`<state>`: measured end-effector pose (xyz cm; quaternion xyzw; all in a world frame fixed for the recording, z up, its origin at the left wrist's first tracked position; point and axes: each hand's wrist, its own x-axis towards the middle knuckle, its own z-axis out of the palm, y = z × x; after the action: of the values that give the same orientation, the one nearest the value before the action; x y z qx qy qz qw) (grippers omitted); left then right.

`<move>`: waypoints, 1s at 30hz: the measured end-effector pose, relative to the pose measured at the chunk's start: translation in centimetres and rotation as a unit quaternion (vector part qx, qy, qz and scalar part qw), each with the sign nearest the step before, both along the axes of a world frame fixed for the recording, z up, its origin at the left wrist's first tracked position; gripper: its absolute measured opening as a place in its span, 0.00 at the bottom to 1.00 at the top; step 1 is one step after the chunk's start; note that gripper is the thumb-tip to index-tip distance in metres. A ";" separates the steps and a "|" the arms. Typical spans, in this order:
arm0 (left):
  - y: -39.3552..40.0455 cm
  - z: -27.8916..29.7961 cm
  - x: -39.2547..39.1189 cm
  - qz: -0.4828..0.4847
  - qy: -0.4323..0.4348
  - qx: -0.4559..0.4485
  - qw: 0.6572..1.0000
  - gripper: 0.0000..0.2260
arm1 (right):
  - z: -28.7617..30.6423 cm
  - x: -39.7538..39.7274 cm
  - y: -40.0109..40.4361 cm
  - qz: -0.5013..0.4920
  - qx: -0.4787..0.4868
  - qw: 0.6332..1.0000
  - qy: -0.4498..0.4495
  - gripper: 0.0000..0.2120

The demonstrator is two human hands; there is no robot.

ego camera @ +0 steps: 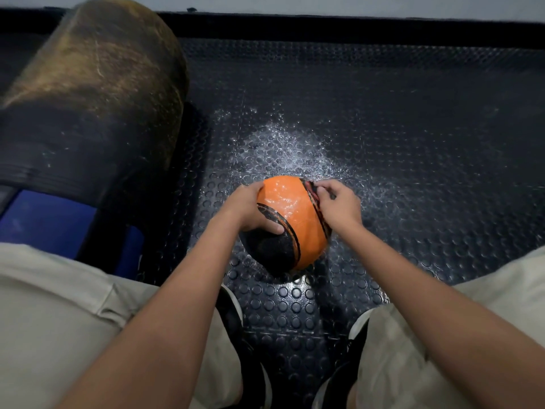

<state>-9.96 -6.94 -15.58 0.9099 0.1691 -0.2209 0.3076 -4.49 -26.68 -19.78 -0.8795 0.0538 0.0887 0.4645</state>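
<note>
Right now the wet orange ball (290, 215) sits between both hands: left hand (250, 208) cups its left side, while right hand (339, 206) has fingertips curled onto the dark stripe at upper right.

I logged the ball (290, 214) as rubber-like, its orange areas glossy and wet-looking, its black areas matt and pebbled. The floor mat (413, 113) was black rubber with raised round studs, carrying glistening droplets (283, 149). The cylindrical bag (97, 84) looked like scuffed, worn leather. The shorts (59, 305) were matt beige cloth.
</note>
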 end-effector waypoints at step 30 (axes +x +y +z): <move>-0.5 -0.3 -0.5 -0.010 0.007 0.047 0.999 0.59 | -1.0 -0.5 -0.5 -0.072 -0.017 0.997 0.031 0.09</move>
<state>-10.42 -7.47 -15.87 0.9236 0.1719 -0.2219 0.2610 -4.99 -27.20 -20.77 -0.8781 0.1329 0.0812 0.4525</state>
